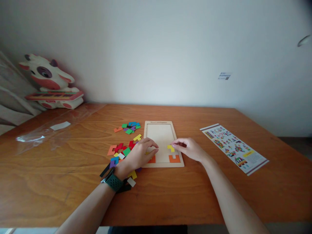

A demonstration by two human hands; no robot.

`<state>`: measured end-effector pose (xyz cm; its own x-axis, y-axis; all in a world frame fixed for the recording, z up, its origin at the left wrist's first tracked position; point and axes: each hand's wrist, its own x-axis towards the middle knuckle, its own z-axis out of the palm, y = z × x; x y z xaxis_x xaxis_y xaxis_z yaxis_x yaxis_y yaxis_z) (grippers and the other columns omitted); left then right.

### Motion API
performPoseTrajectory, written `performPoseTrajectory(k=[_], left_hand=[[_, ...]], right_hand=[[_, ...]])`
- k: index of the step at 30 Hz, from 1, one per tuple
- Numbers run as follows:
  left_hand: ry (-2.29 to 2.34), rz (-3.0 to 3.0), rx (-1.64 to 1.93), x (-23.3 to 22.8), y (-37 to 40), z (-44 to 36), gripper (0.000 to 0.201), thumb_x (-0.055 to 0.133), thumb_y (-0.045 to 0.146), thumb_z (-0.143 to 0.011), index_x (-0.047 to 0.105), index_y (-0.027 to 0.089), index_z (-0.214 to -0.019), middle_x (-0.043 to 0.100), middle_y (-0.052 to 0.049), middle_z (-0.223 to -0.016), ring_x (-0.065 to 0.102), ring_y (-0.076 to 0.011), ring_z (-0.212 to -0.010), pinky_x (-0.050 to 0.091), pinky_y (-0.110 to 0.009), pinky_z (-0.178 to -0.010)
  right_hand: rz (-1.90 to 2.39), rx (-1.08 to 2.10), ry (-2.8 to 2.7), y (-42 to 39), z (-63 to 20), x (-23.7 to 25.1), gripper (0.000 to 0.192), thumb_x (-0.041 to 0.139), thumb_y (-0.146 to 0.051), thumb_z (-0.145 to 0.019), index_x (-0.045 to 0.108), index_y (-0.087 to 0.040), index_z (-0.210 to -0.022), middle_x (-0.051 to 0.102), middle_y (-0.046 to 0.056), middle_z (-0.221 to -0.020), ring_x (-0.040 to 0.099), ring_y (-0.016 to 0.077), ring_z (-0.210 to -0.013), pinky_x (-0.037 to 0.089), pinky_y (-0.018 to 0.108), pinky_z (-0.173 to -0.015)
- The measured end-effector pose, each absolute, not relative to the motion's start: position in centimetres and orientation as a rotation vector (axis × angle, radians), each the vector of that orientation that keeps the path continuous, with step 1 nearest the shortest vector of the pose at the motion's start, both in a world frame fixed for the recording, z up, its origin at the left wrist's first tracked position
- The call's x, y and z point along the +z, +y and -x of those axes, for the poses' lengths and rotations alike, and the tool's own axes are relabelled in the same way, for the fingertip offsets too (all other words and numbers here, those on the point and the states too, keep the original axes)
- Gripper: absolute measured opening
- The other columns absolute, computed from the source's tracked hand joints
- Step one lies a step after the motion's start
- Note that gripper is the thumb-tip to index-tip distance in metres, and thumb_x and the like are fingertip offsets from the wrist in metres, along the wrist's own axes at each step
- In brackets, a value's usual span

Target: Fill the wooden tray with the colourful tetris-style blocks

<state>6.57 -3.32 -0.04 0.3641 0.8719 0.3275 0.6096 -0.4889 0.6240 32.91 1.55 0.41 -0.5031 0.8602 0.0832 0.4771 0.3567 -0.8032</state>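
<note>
My right hand [190,149] pinches a yellow T-shaped puzzle piece [170,148] between thumb and fingertips. It holds the piece over the lower right of a pale wooden puzzle board [179,164]. Just below that piece, a notched orange puzzle piece [174,159] lies in the board's right corner. My left hand [141,152] hovers across the board's left edge, fingers curved and thumb apart from them, with nothing visible in its grasp. Beneath it another orange piece [152,159] shows partly, along with a bit of yellow. The left palm hides part of the loose pieces.
Loose coloured puzzle pieces [118,148] are spread left of the board, with a smaller pile [130,127] farther back. A printed instruction sheet [235,148] lies to the right. Clear plastic wrapping [44,136] and a cow-shaped toy keyboard [55,83] are at left, near the wall.
</note>
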Motion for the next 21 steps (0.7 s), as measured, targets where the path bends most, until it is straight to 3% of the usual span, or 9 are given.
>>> performPoseTrajectory(k=[9, 15, 21], left_hand=[[1.358, -2.418, 0.719, -0.84, -3.1, -6.22, 0.013, 0.06, 0.026, -0.092, 0.071, 0.021, -0.093, 0.067, -0.008, -0.104, 0.063, -0.0222, -0.097, 0.05, -0.037, -0.093], [1.355, -2.434, 0.708, -0.67, -3.17, -6.36, 0.014, 0.059, 0.025, -0.092, 0.072, 0.021, -0.093, 0.067, -0.009, -0.105, 0.063, -0.0222, -0.098, 0.05, -0.038, -0.093], [1.352, -2.448, 0.718, -0.78, -3.16, -6.32, 0.013, 0.06, 0.025, -0.092, 0.072, 0.021, -0.094, 0.067, -0.009, -0.105, 0.063, -0.0225, -0.098, 0.05, -0.037, -0.093]], right_hand=[[1.186, 1.056, -2.212, 1.52, -33.47, -0.14, 0.027, 0.063, -0.044, -0.089, 0.078, -0.021, -0.091, 0.068, 0.0, -0.069, 0.054, 0.014, -0.058, 0.038, 0.025, -0.054], [1.075, 0.936, -2.31, 1.76, -33.85, -0.27, 0.024, 0.066, -0.042, -0.088, 0.079, -0.022, -0.084, 0.064, 0.003, -0.086, 0.053, 0.0133, -0.065, 0.042, 0.026, -0.059], [1.081, 0.965, -2.281, 1.14, -33.15, 0.26, 0.032, 0.071, -0.051, -0.084, 0.077, -0.021, -0.092, 0.065, 0.003, -0.083, 0.057, 0.0143, -0.068, 0.045, 0.026, -0.06]])
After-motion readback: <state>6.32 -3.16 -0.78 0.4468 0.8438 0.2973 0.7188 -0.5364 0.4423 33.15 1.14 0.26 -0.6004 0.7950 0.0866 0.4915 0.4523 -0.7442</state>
